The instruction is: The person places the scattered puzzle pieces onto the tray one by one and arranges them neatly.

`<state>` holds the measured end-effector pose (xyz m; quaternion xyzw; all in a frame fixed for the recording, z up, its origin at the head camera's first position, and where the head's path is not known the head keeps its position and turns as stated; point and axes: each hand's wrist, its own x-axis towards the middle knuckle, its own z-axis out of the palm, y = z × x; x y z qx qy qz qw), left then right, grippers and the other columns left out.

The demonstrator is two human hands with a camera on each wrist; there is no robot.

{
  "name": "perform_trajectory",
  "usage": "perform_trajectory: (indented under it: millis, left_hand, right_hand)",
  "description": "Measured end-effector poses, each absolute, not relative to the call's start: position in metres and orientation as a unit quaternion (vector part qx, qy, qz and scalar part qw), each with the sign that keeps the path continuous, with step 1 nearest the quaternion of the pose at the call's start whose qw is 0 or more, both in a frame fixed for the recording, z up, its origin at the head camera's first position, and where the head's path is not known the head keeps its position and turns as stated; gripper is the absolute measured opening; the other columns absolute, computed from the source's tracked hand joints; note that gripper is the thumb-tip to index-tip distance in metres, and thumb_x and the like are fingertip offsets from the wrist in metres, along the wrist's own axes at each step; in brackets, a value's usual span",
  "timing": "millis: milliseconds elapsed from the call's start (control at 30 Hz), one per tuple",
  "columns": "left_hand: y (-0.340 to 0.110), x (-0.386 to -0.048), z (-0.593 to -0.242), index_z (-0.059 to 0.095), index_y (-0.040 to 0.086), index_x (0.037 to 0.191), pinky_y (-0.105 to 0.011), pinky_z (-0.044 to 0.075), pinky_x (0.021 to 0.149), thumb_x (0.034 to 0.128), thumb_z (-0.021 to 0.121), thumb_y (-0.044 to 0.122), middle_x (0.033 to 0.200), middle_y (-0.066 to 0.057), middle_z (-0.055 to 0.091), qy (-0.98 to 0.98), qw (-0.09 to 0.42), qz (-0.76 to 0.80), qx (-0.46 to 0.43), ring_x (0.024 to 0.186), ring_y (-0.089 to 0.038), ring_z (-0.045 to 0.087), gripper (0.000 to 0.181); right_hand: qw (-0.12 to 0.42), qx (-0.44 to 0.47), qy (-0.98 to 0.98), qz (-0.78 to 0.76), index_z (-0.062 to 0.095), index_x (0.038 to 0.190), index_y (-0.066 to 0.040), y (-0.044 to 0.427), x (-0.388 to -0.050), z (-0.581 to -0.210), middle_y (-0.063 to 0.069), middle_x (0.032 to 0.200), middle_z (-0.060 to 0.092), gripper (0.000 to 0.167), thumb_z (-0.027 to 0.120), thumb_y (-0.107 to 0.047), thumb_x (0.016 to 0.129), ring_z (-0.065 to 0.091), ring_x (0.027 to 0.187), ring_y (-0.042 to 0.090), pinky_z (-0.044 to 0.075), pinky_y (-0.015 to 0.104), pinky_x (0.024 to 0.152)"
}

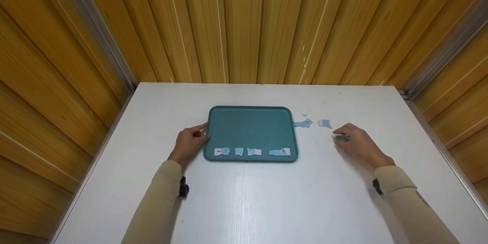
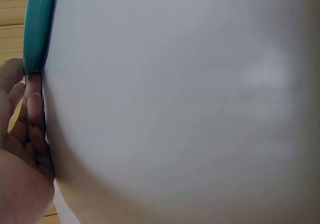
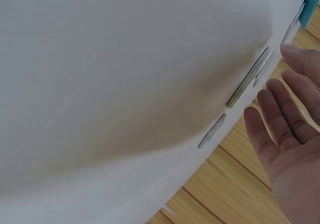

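Head view: With the left hand (image 1: 188, 143), I am pinching the left rim of the green tray (image 1: 249, 131), thumb and fingers closing on the edge. The tray is lying flat on the white table (image 1: 236, 202). Pale blue-and-white pieces (image 1: 279, 152) with jagged edges are resting along the tray's near side, forming a spaced row. Outside the tray, one blue piece (image 1: 303, 123) is lying directly at the right rim; a second blue piece (image 1: 325, 123) is lying farther right, apart from it. I am positioning the right hand (image 1: 360, 145) at a dark piece (image 1: 342, 137), thumb and fingers curving loosely with a gap between them.

Left wrist view: The tray's edge is occupying the upper left corner. I am seating one finger beneath the rim, with the thumb alongside. The remaining fingers are bending below the edge.

Right wrist view: The right hand is showing spread, relaxed fingers and is holding nothing. Beside the fingertips, several flat pieces are lying on the table, appearing nearly edge-on; their faces are not readable from this angle. A corner of the tray is showing at upper right. Wood-patterned panels (image 3: 225, 179) are appearing beyond the table edge.
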<state>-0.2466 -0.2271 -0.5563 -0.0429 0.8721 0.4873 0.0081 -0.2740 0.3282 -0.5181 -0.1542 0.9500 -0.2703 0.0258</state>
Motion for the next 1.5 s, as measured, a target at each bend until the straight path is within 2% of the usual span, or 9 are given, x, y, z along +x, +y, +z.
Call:
perform_trajectory:
  millis: [333, 767, 1033, 1300, 1500]
  left_hand:
    - [-0.227, -0.246, -0.556, 0.063, 0.018, 0.15, -0.037, 0.046, 0.087, 0.0987, 0.075, 0.014, 0.102, -0.008, 0.064, 0.87, 0.011, 0.492, -0.044, 0.097, -0.024, 0.055, 0.053]
    - [-0.227, -0.248, -0.559, 0.064, 0.016, 0.149, -0.038, 0.045, 0.086, 0.0979, 0.074, 0.013, 0.1, -0.008, 0.064, 0.875, 0.003, 0.481, -0.043, 0.096, -0.024, 0.055, 0.052]
    - [-0.228, -0.248, -0.558, 0.064, 0.017, 0.149, -0.038, 0.045, 0.086, 0.098, 0.075, 0.014, 0.1, -0.008, 0.063, 0.876, 0.003, 0.48, -0.046, 0.096, -0.024, 0.055, 0.052]
    - [-0.227, -0.247, -0.558, 0.063, 0.019, 0.15, -0.038, 0.045, 0.088, 0.0983, 0.075, 0.015, 0.101, -0.008, 0.063, 0.87, 0.009, 0.49, -0.051, 0.097, -0.024, 0.055, 0.053]
    - [-0.228, -0.246, -0.557, 0.062, 0.018, 0.15, -0.038, 0.045, 0.087, 0.0988, 0.074, 0.016, 0.101, -0.008, 0.064, 0.874, 0.008, 0.483, -0.043, 0.096, -0.024, 0.054, 0.053]
  right_hand:
    - [0.032, -0.15, 0.952, -0.263, 0.067, 0.129, 0.009, 0.345, -0.274, -0.519, 0.024, 0.126, 0.063, 0.034, 0.073, 0.001, 0.096, 0.06, 0.123, 0.047, 0.045, 0.061, 0.105]
    - [0.049, -0.141, 0.951, -0.27, 0.067, 0.131, 0.007, 0.35, -0.272, -0.518, 0.025, 0.13, 0.064, 0.034, 0.071, 0.002, 0.098, 0.057, 0.127, 0.049, 0.043, 0.062, 0.108]
    - [0.043, -0.145, 0.952, -0.267, 0.071, 0.124, 0.006, 0.348, -0.272, -0.519, 0.021, 0.119, 0.066, 0.027, 0.072, 0.002, 0.097, 0.062, 0.116, 0.044, 0.048, 0.061, 0.102]
    - [0.05, -0.131, 0.955, -0.262, 0.071, 0.124, 0.005, 0.352, -0.27, -0.52, 0.02, 0.119, 0.066, 0.027, 0.073, -0.004, 0.098, 0.062, 0.113, 0.041, 0.048, 0.061, 0.101]
    - [0.052, -0.132, 0.952, -0.27, 0.071, 0.123, 0.006, 0.354, -0.267, -0.518, 0.024, 0.125, 0.064, 0.027, 0.073, -0.006, 0.098, 0.059, 0.121, 0.048, 0.044, 0.064, 0.104]
